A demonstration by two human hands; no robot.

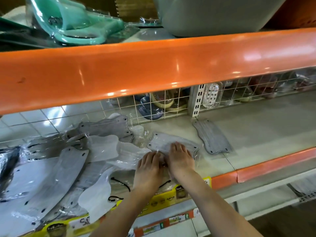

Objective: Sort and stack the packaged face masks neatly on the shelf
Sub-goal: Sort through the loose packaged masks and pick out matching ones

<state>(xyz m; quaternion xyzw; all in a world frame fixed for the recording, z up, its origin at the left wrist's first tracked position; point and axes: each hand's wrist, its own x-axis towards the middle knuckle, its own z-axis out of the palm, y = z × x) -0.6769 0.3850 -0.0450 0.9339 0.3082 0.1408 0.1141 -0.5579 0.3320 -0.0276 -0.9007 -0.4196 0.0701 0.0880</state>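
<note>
Hands are lying side by side on the shelf (248,127) — the left hand (150,165) and right hand (180,159) nearly touching, fingers straight, pressing flat on a packaged grey mask (164,142). A loose heap of packaged masks (68,161) is spreading to the left, while one grey mask (212,136) is lying alone on the right — well apart. An orange rail (153,65) is crossing above.

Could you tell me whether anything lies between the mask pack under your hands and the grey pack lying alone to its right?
Nothing visible does. Both hands, left and right, rest on the clear-wrapped light grey mask pack; only bare beige shelf separates it from the darker grey mask pack.
</note>
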